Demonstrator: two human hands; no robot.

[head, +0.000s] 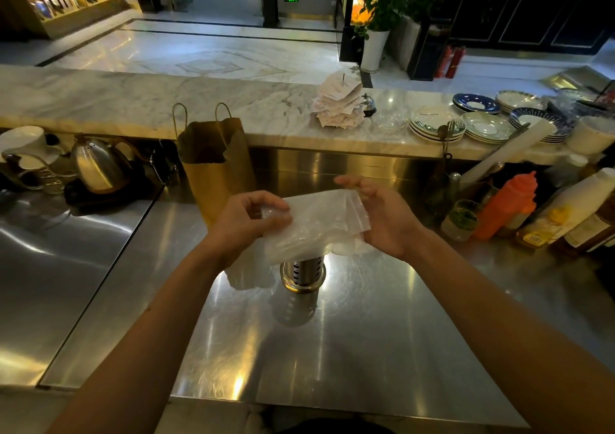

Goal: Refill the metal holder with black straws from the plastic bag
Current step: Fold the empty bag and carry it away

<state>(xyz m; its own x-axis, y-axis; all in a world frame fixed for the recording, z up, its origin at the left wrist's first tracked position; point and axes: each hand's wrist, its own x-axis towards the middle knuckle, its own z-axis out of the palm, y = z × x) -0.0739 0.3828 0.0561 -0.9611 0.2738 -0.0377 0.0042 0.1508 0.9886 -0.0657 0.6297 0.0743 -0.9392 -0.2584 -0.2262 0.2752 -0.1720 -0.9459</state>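
A clear plastic bag (pixel 316 224) is held flat above the steel counter between both hands. My left hand (pixel 248 220) pinches its left edge with fingers closed. My right hand (pixel 382 214) supports the right side from beneath, fingers partly spread. Under the bag stands the perforated metal holder (pixel 303 272); the bag hides its top and contents. No black straws are visible. A crumpled bit of white plastic (pixel 248 272) lies just left of the holder.
A brown paper bag (pixel 216 164) stands behind my hands. A metal kettle (pixel 96 167) sits at left. Bottles, an orange squeeze bottle (pixel 506 205) and a glass (pixel 461 220) crowd the right. Stacked plates (pixel 436 124) and receipts (pixel 337 104) sit on the marble ledge.
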